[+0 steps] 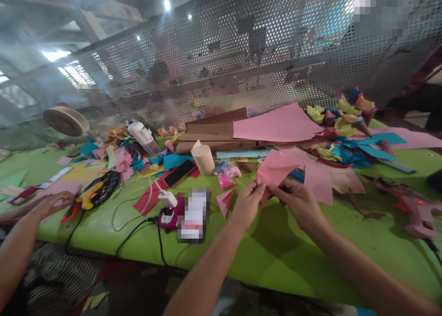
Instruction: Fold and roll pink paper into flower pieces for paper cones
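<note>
Both my hands hold a sheet of pink paper (276, 167) above the green table. My left hand (247, 204) pinches its lower left corner between thumb and fingers. On the lower right edge, my right hand (299, 201) grips the same sheet, thumb toward the left hand. The paper is bent, with a fold near my fingers. Just left of my left hand lies a small folded pink paper piece (225, 201). Behind it sits a little clear bag with bright pink bits (226, 177). More pink sheets (318, 182) lie beyond my right hand.
A pink glue gun (410, 205) with a red light lies at right. Left are a pixelated phone (194, 214), a purple power adapter (169, 218), cables and a dark phone (180, 173). A co-worker's hand (57, 203) rests near a yellow glue gun (92, 194). Paper cones (359, 118) stand behind.
</note>
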The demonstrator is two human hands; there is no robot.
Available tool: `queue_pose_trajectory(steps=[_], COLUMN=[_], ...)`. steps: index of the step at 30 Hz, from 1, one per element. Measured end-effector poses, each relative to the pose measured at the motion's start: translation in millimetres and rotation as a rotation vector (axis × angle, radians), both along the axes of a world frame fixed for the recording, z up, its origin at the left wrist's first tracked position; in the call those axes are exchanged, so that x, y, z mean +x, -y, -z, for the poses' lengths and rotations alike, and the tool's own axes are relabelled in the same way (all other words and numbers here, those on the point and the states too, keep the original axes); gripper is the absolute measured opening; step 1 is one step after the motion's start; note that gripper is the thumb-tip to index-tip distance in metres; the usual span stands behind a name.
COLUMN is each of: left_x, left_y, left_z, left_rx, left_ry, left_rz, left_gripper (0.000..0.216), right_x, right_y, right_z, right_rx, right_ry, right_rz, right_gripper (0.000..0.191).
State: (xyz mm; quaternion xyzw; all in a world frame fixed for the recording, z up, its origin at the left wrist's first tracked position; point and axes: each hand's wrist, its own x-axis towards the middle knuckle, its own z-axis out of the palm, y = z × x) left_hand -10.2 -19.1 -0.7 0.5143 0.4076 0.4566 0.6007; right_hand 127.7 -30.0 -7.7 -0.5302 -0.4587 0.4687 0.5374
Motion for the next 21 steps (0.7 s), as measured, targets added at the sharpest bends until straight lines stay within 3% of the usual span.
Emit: queue_pose_trajectory(steps=[15, 21], left_x=[-0.9, -2.9], left_y=[0.9, -1.8], left_z=[-4.5, -5.7], left_rx=[0.039, 0.010], left_ry=[-0.066, -0.126], left_rz=[-0.003, -0.135], left_gripper=[0.031, 0.039], right_x=[-3.0, -0.6], right_y=[2.2, 3.1], right_z=[-1.8, -1.9], right_rx=[0.025, -0.006], right_ry=[0.019, 0.070], right_rz=[-0.022, -0.016], right_gripper=[0.047, 0.048])
